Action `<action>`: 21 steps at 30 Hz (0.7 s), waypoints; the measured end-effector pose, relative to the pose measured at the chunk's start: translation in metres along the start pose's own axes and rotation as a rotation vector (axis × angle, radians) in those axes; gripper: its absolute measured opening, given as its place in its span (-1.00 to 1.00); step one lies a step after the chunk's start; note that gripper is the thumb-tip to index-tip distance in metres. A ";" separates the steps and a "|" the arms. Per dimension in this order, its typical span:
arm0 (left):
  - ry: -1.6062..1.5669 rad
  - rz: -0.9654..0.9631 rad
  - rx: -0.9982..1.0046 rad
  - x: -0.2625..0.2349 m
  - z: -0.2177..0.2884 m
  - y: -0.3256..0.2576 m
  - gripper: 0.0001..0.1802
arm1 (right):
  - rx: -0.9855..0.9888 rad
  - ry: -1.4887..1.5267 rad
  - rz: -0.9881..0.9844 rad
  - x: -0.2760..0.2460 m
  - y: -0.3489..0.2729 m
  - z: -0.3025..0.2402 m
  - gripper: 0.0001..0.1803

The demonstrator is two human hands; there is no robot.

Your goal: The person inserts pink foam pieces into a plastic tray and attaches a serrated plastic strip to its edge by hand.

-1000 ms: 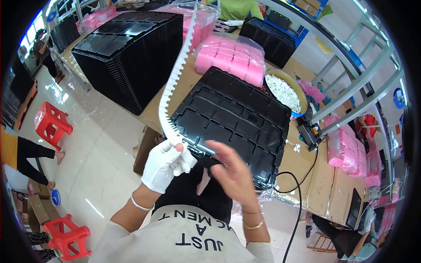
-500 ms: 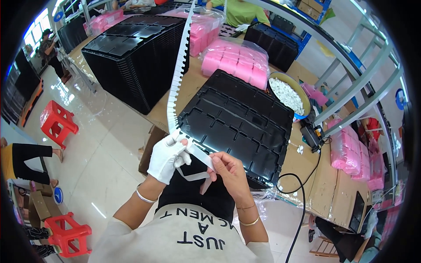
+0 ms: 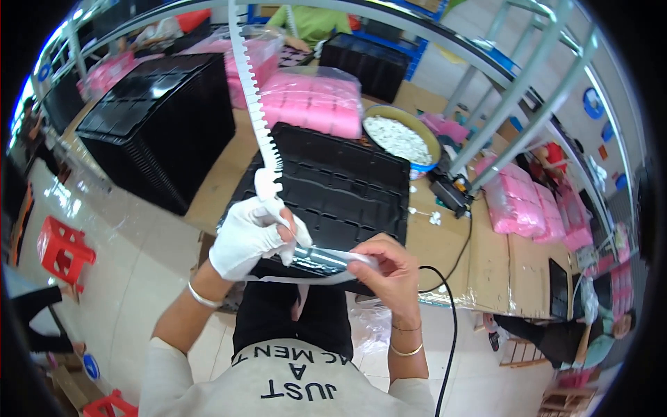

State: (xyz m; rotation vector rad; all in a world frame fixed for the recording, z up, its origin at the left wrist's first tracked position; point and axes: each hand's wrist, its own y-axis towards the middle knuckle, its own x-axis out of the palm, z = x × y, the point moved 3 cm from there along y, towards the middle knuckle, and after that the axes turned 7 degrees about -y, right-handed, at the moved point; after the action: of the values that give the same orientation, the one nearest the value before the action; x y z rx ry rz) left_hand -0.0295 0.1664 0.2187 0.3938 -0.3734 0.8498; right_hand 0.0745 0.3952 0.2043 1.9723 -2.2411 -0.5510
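Note:
My left hand (image 3: 253, 235), in a white glove, grips the lower end of a long white notched strip (image 3: 251, 104) that rises up and away to the top of the view. My right hand (image 3: 392, 267), bare, pinches a clear film strip (image 3: 326, 258) that stretches between both hands. Both hands hover over the near edge of a black moulded tray (image 3: 347, 187) lying on the cardboard-covered table.
A tall stack of black trays (image 3: 156, 118) stands at the left. Pink bagged packs (image 3: 316, 101) and a round bowl of small white parts (image 3: 399, 137) lie behind the tray. A black cable (image 3: 451, 326) hangs at the right. Red stools (image 3: 62, 250) stand on the floor.
My right hand has moved in from below the tray and taken hold of the clear film, drawing it out to the right from my left hand. The white strip stands more upright.

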 end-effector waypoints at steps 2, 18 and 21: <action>0.163 -0.180 -0.020 0.007 -0.003 0.037 -0.92 | -0.120 -0.147 0.130 -0.029 0.000 -0.011 -0.80; 1.075 -0.710 0.154 0.037 -0.124 0.308 -0.85 | -0.335 -1.175 0.497 -0.136 0.125 0.094 -0.87; 1.043 -0.723 0.190 0.028 -0.132 0.315 -0.85 | -0.366 -1.166 0.443 -0.140 0.137 0.102 -0.85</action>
State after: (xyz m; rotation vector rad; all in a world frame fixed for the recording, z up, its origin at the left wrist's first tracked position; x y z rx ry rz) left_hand -0.2372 0.4362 0.1758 0.1879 0.7889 0.2854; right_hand -0.0648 0.5644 0.1780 0.9376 -2.6202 -2.2282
